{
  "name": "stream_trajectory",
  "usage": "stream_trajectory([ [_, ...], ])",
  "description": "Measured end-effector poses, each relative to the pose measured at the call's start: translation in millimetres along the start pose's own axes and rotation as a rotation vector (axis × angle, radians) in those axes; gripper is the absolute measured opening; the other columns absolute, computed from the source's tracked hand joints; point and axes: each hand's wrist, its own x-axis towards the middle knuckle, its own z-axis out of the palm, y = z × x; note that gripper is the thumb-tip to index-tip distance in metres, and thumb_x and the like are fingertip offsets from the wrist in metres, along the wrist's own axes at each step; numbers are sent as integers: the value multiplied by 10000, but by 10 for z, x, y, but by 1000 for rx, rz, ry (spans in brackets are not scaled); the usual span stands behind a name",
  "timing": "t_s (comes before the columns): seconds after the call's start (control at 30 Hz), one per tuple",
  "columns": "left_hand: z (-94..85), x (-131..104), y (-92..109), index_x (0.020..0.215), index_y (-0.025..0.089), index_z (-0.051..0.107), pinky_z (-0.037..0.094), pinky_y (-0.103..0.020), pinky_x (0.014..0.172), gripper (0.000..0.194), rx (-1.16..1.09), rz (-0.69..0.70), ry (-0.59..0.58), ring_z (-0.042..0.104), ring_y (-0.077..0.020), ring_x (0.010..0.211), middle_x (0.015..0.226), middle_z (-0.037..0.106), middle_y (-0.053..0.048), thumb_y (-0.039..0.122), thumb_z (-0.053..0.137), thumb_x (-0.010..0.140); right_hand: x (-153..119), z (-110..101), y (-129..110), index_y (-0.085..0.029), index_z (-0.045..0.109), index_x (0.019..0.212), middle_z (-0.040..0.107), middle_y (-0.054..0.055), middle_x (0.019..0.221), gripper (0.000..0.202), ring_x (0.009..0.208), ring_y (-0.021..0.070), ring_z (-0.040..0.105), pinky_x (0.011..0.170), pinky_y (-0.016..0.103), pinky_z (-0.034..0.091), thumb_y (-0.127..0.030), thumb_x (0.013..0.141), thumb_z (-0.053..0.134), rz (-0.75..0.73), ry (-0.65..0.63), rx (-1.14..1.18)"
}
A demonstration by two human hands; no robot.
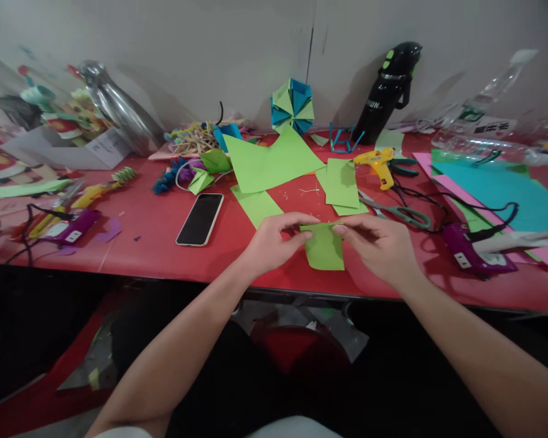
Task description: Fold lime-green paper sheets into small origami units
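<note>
A small green sheet of paper (325, 250) hangs between my two hands over the front of the red table. Its top edge looks folded over. My left hand (281, 242) pinches the upper left corner between thumb and fingers. At the upper right corner, my right hand (377, 243) grips it the same way. Just beyond lie a square green sheet (342, 182) and a large, irregularly cut green sheet (274, 161). A green paper strip (258, 205) extends from under the large sheet toward my left hand.
A phone (201, 219) lies at left. Scissors (402, 212), a yellow glue gun (377, 163) and a purple power strip (477, 250) with cables are at right. Behind stand a blue-green paper ball (293, 104), a black bottle (386, 94) and a steel flask (119, 109).
</note>
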Motion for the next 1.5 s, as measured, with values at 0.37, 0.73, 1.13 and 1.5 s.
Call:
stream_trajectory([
  [0.37,-19,23,126,906,196,778,625,-266,733,201,-374,-131,193,750,-170,791,834,790,-31,281,849,738,-9,-61,-100,-242,789,869,791,3,792,107,698,179,746,694,292,610,-338,831,762,80,63,90],
  [0.73,-60,-44,239,871,210,799,647,-268,741,181,-351,-110,248,758,-172,777,825,795,-23,278,869,717,-54,-79,-141,-293,803,918,806,-16,856,86,748,172,744,681,281,583,-265,855,751,-134,164,-44],
  [1.13,-128,-16,215,824,210,769,601,-293,749,78,-231,72,235,700,-154,803,837,753,-37,254,819,784,-92,-102,-149,-366,777,1043,807,-34,943,285,873,234,774,809,377,622,-147,877,703,-337,156,-130],
  [1.5,-154,-45,206,849,216,754,564,-292,743,34,98,317,303,670,-151,792,826,725,-30,245,770,841,-99,-84,-152,-333,782,1006,809,-27,921,217,834,213,768,765,344,610,-171,885,702,-309,140,-129],
])
